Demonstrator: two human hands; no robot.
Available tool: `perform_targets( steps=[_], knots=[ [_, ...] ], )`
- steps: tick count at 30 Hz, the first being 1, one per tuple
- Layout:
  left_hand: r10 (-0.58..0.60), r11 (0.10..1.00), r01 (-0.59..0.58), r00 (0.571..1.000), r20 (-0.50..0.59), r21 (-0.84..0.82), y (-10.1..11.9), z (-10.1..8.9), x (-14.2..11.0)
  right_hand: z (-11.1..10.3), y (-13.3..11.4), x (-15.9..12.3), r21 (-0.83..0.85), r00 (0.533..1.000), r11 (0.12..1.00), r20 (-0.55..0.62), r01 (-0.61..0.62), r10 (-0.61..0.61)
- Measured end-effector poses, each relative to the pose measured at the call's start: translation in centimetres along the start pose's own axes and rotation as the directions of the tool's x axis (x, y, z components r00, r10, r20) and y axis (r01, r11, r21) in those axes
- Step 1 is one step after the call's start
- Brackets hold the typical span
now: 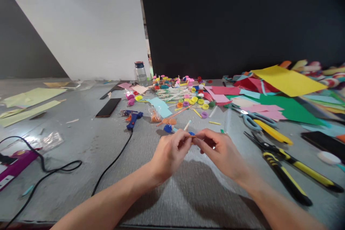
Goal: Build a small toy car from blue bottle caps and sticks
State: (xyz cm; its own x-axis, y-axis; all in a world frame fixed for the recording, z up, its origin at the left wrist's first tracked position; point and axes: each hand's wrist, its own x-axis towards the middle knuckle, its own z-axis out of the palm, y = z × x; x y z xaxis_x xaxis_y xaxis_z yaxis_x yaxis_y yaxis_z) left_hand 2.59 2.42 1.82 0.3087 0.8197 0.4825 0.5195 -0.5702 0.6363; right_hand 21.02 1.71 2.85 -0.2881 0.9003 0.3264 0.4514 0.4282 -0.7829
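My left hand [170,153] and my right hand [222,151] meet above the middle of the table, fingertips pinched. Between them is a small, thin orange piece [193,137], mostly covered by the fingers, so its exact kind cannot be made out. Just beyond my left hand lies a round blue piece [168,128], and another bit of blue shows behind the fingertips. An orange stick-like strip [180,110] and a small bag of orange pieces [155,116] rest a little farther off.
A blue glue gun [134,120] with a black cord lies left, near a phone [108,107]. Right are scissors [252,119], a yellow cutter [273,132], pliers [269,148] and coloured paper [289,81]. Bottle caps [194,99] and a bottle [140,73] stand behind; a purple power strip [18,167] is far left.
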Motion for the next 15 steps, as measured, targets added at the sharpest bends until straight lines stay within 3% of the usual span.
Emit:
perform_targets(
  steps=[9, 15],
  knots=[
    [0.007, 1.000, -0.007, 1.000, 0.013, -0.009, -0.07, 0.47, -0.15, 0.05, -0.05, 0.02, -0.112, 0.997, 0.992, -0.035, 0.062, -0.066],
    [-0.128, 0.978, 0.141, 0.987, 0.093, -0.156, 0.23, 0.49, 0.00, 0.00, 0.15, -0.12, -0.123, 0.989, 0.986, -0.082, 0.111, -0.122]
  ],
)
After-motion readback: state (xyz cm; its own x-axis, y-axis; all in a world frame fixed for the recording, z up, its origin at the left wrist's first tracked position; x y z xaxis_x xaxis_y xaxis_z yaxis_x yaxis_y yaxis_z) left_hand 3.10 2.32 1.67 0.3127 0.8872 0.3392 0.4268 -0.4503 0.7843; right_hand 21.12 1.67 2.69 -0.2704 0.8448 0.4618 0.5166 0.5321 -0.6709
